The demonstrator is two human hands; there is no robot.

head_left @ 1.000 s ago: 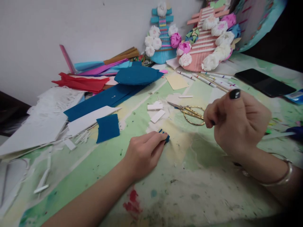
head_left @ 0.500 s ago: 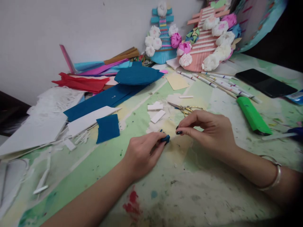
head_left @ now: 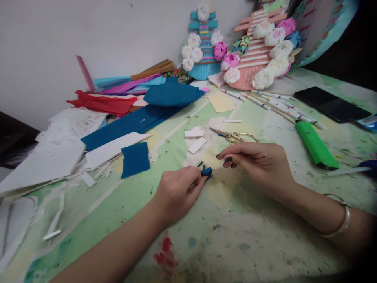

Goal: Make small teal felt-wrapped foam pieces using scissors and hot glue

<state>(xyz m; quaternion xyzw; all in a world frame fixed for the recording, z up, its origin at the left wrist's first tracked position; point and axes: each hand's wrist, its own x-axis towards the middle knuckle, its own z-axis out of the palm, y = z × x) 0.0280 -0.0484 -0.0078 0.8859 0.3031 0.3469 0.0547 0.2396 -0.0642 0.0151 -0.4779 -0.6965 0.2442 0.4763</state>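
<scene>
Low over the table, my left hand point(head_left: 179, 192) pinches a small folded piece of blue paper point(head_left: 207, 172) between thumb and fingertips. Thin blue strips point(head_left: 200, 164) show beside it. To the right, my right hand point(head_left: 259, 165) hovers apart from the blue piece, its fingers loosely bent with the tips apart and nothing visible between them. Just beyond that hand lie gold-handled scissors point(head_left: 232, 136), partly hidden by it. White flat pieces point(head_left: 197, 145) rest ahead of the blue piece. A cut blue square point(head_left: 135, 159) lies to the left.
Blue sheets point(head_left: 123, 125), red crepe paper point(head_left: 103, 103) and white board point(head_left: 44, 165) crowd the left side. Flower-covered lute-shaped crafts, one blue point(head_left: 204, 70) and one pink point(head_left: 247, 78), stand at the back. A phone point(head_left: 331, 104), paper sticks point(head_left: 282, 108) and a green tube-like object point(head_left: 316, 145) lie right.
My right hand's fingertips have parted from a pinch, and the index finger has lifted slightly. My left hand keeps hold of the blue paper piece, almost unmoved.
</scene>
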